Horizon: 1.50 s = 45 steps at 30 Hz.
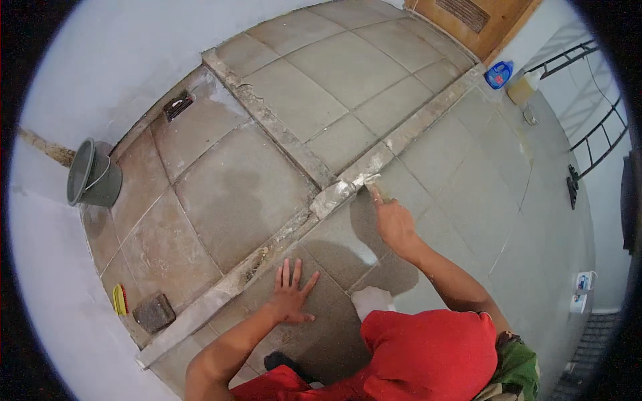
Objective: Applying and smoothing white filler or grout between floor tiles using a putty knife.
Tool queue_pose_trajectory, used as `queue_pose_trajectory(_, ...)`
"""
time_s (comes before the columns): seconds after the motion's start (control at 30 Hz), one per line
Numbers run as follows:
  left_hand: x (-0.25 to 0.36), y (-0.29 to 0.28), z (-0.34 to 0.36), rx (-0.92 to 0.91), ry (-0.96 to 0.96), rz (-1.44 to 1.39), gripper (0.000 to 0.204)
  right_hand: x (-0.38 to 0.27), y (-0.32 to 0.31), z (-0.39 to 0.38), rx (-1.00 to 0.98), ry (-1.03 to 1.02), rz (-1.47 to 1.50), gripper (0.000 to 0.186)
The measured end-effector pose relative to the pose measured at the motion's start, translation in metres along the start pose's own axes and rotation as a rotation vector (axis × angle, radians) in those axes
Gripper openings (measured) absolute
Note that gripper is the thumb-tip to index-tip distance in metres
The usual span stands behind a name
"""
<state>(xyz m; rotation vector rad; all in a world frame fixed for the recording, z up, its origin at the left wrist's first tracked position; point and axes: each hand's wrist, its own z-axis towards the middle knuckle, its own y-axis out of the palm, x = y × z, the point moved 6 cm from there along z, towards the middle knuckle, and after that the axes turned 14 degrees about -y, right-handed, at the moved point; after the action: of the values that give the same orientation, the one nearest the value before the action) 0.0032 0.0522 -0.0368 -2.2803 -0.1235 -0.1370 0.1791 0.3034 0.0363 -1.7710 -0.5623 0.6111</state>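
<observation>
My left hand (pixel 291 294) rests palm down on the grey floor tiles with its fingers spread, holding nothing. My right hand (pixel 394 220) is curled, its index finger reaching toward a white-smeared spot (pixel 364 179) on the raised concrete strip (pixel 401 140) that crosses the floor. Whatever it grips is too small or hidden to make out. Pale, rough white material (pixel 333 197) lies along that strip just left of the fingertip. A second strip (pixel 274 134) meets it from the back left.
A grey bucket (pixel 93 184) stands by the left wall, with a yellow brush (pixel 120 299) and stone block (pixel 154 314) nearer me. At right are a blue bottle (pixel 498 74), pale jug (pixel 523 90), black ladder-like frame (pixel 588 147) and white containers (pixel 582 287). A wooden door (pixel 498 23) stands at back.
</observation>
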Motion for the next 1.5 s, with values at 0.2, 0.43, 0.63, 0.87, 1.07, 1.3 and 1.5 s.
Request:
queue_pose_trajectory(0.2,0.002,-0.006,-0.003,-0.043,-0.016,0.005,0.121,0.004,0.007,0.004,-0.033,-0.027,0.02,0.071)
queue_pose_trajectory(0.43,-0.001,-0.002,-0.003,-0.045,-0.029,-0.008,0.121,-0.004,-0.002,0.007,0.026,-0.056,0.059,0.072)
queue_pose_trajectory(0.63,0.0,-0.004,-0.004,-0.033,-0.021,-0.011,0.122,-0.01,-0.001,0.014,0.017,-0.084,0.056,0.066)
queue_pose_trajectory(0.87,0.0,-0.001,-0.002,-0.018,-0.021,0.015,0.122,-0.014,0.003,0.01,0.043,-0.057,0.05,0.063)
queue_pose_trajectory(1.07,0.002,-0.007,-0.005,-0.032,-0.017,-0.011,0.122,-0.006,0.002,0.022,0.027,-0.007,0.039,0.055)
queue_pose_trajectory(1.3,0.001,-0.002,-0.001,0.026,-0.002,-0.002,0.125,-0.005,0.0,0.024,-0.01,-0.042,-0.033,0.054)
queue_pose_trajectory(1.5,0.001,-0.008,-0.006,-0.021,-0.021,-0.013,0.121,-0.01,0.0,0.019,-0.05,-0.056,-0.055,0.06)
